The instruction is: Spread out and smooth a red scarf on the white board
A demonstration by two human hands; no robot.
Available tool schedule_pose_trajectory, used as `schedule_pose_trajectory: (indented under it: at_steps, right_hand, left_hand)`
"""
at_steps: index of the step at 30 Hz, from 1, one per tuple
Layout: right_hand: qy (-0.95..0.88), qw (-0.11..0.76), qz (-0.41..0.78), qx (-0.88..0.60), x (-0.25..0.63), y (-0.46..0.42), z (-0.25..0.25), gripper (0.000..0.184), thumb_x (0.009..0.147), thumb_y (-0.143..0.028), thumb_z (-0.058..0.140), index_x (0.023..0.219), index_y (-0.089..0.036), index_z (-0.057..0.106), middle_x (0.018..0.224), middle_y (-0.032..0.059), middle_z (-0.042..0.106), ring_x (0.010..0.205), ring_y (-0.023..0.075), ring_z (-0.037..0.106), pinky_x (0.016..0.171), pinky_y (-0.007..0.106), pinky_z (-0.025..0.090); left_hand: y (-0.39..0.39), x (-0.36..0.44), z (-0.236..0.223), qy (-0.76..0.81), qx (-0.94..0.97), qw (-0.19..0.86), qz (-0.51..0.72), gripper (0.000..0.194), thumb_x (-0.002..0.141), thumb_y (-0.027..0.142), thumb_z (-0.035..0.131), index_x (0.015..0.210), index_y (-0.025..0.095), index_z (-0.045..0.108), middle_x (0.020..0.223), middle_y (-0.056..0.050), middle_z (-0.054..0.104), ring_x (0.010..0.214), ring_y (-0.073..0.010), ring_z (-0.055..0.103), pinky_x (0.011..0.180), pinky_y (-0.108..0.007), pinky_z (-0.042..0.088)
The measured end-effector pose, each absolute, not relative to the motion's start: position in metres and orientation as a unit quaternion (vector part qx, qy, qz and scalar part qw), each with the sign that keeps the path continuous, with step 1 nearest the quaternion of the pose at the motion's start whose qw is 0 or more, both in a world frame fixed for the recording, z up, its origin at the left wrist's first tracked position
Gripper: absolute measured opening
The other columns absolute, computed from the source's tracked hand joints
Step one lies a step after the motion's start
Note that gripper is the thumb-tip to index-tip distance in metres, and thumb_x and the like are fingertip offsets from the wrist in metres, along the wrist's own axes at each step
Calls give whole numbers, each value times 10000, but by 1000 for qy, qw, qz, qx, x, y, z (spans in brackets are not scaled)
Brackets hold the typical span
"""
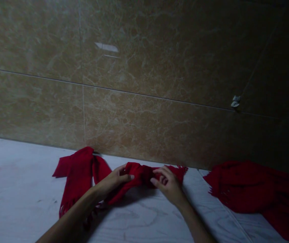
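Note:
A bunched red scarf (135,175) with a fringed end lies across the white wood-grain surface near the wall. My left hand (117,178) grips its folded middle, with the thumb on top and the other fingers mostly hidden behind the cloth. On the right side of the bunch, my right hand (168,185) has its fingers curled, and thumb and forefinger close on the dark fold. More red fringed cloth (77,175) spreads to the left of my left hand; whether it belongs to the same scarf I cannot tell.
Another heap of red fringed cloth (250,189) lies at the right. Behind the white surface (15,189) rises a brown marbled tile wall (134,118). A small pale fixture (235,101) is on the wall. The right side is dim.

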State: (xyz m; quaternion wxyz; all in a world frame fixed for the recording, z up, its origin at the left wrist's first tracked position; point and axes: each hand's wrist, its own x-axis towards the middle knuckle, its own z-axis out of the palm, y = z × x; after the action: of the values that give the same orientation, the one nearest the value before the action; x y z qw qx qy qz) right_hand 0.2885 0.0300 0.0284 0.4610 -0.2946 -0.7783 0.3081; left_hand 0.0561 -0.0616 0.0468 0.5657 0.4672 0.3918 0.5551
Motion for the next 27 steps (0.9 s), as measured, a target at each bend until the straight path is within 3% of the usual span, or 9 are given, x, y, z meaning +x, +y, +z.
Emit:
schedule_pose_trajectory:
  at_steps: [2,5,8,11,15,18,23,27]
  right_hand:
    - [-806,433,298,-272,272,19,20,165,749,-237,779,911,-237,746,919,32,667,624,143,561,541,265,441]
    - [-816,436,284,-253,266,15,12,86,822,-184,658,786,-224,725,844,39,667,709,169,618,603,268,471]
    - [-758,454,370,-288,270,20,13,175,868,-357,639,821,-203,707,657,14,640,496,140,579,453,240,421]
    - [-655,475,496,-314,276,24,19,388,793,-557,690,902,-186,661,481,-39,563,365,141,538,357,212,387]
    - [-544,536,582,-282,280,24,30,374,711,-498,777,862,-203,606,749,22,706,526,159,665,430,223,507]
    - [-481,581,605,-255,283,28,34,302,688,-385,780,842,-213,585,852,25,711,650,179,710,543,261,570]
    - [-477,646,531,-271,297,42,34,178,693,-332,660,797,-217,574,758,-6,644,632,169,644,585,288,537]
    - [-588,677,342,-281,311,42,40,95,772,-303,542,750,-218,578,790,6,614,741,177,582,665,291,482]
  left_hand:
    - [-64,58,49,384,480,579,536,418,713,310,860,1087,191,713,1012,-51,766,904,-185,696,877,-261,510]
    - [-64,60,50,376,475,598,525,392,719,363,860,1042,182,730,973,-57,773,881,-181,697,855,-252,510]
    - [-59,57,46,396,437,606,535,371,742,464,820,927,154,736,876,-67,771,789,-177,692,785,-251,522]
    - [-49,49,36,435,401,584,555,365,702,477,829,831,160,701,763,-39,743,683,-158,667,663,-229,511]
    - [-36,38,19,488,350,546,584,329,723,455,797,827,178,652,642,-6,679,519,-130,605,476,-198,417]
    - [-30,30,17,497,315,516,622,334,727,464,780,809,184,618,590,6,637,445,-127,571,421,-200,383]
    - [-33,19,31,477,279,427,716,363,689,462,800,765,191,571,500,69,532,433,-125,545,443,-215,428]
    - [-43,17,50,449,268,380,763,320,692,407,804,852,180,646,634,17,659,596,-169,648,518,-234,489]
